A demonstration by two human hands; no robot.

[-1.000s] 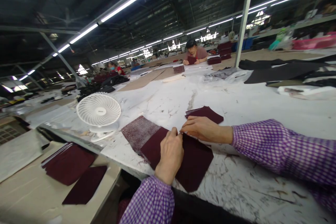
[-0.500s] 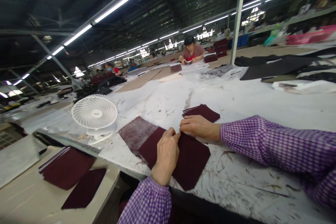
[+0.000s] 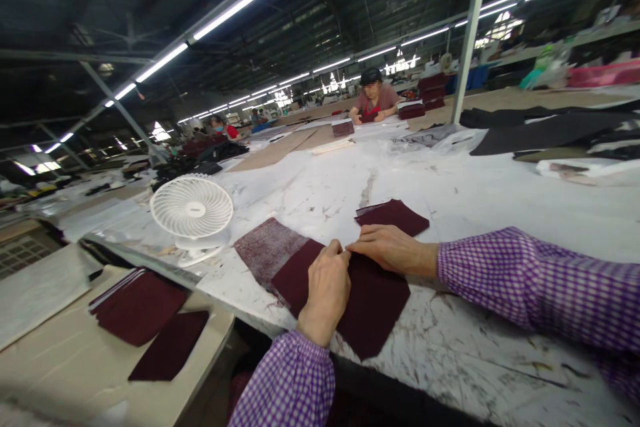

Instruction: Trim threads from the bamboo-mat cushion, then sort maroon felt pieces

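Observation:
A dark maroon fabric piece (image 3: 375,310) with cut corners lies on the white table near its front edge. My left hand (image 3: 327,287) rests over its left side, with thumb and fingers pinched together at its top edge. Close by, my right hand (image 3: 387,250) pinches the same top edge, its fingertips nearly meeting the left ones. Left of the hands lies another maroon piece (image 3: 297,273), over a speckled, paler piece (image 3: 270,247). Just beyond my right hand is a small pile of maroon pieces (image 3: 400,215). My fingers hide the fabric edge between them.
A white fan (image 3: 193,210) stands on the table (image 3: 320,180) to the left. Maroon stacks (image 3: 140,307) lie on a lower beige surface (image 3: 45,373) at front left. Across the table a co-worker (image 3: 373,100) leans over. Black fabric (image 3: 545,130) lies at far right, past a metal post (image 3: 470,40).
The camera has turned slightly left, so everything sits further right in view. Both my hands stay at the fabric's top edge with little movement. The co-worker's hands now show a maroon item.

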